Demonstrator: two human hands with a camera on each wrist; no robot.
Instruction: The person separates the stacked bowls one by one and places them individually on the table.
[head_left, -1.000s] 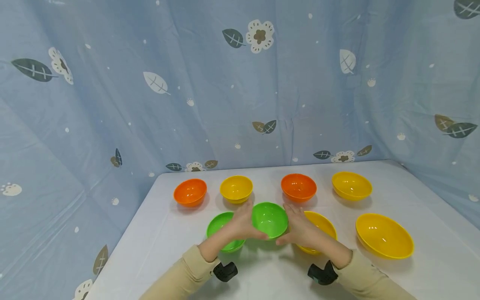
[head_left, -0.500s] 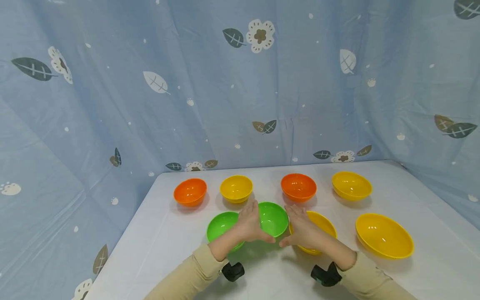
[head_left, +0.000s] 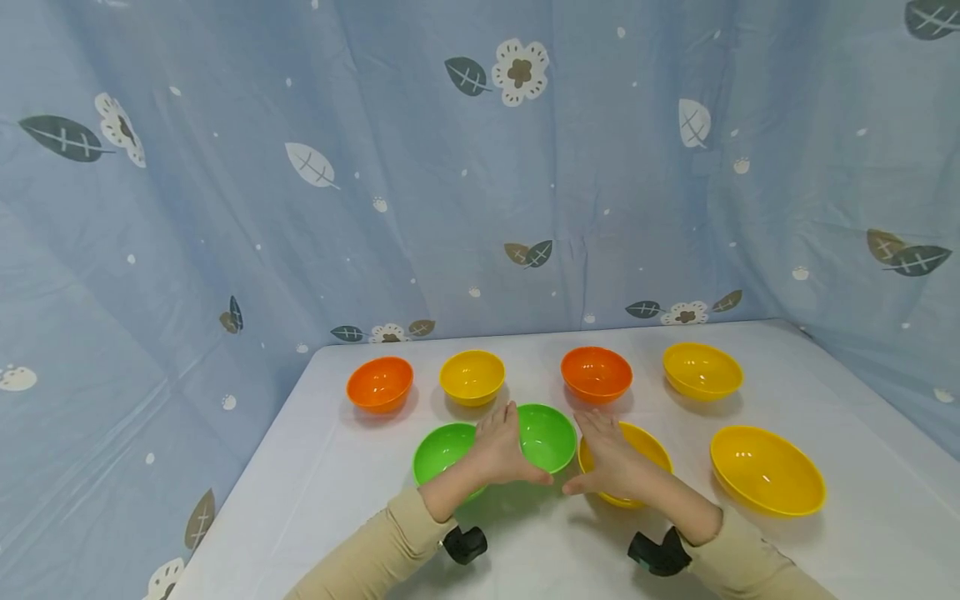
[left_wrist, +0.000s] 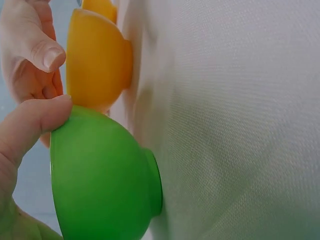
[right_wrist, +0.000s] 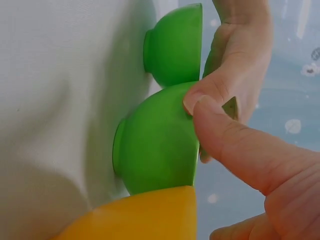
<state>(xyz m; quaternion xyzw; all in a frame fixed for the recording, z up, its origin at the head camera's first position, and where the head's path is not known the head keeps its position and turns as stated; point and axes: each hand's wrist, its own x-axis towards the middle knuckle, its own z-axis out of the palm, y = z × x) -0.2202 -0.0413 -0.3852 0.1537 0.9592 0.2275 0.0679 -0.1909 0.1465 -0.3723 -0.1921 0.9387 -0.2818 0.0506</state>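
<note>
A green bowl (head_left: 546,437) stands upright on the table, partly hidden behind my left hand (head_left: 498,450). That hand has its fingers stretched along the bowl's left side, and the thumb lies at the near rim in the left wrist view. My right hand (head_left: 609,458) hovers to the right of the bowl, fingers spread, over the left part of a yellow bowl (head_left: 651,446). Neither hand wraps round anything. Another green bowl (head_left: 441,450) sits left of the left hand, partly covered by the wrist. From the right wrist, both green bowls (right_wrist: 160,145) show base down.
Along the back stand an orange bowl (head_left: 380,385), a yellow bowl (head_left: 472,377), a second orange bowl (head_left: 597,375) and another yellow bowl (head_left: 702,372). A larger yellow bowl (head_left: 767,472) is at the right. A patterned curtain (head_left: 420,183) hangs behind the white table (head_left: 300,500).
My left hand has moved slightly right, covering more of the middle green bowl. My right hand has shifted a little right, away from it. The bowls look unmoved.
</note>
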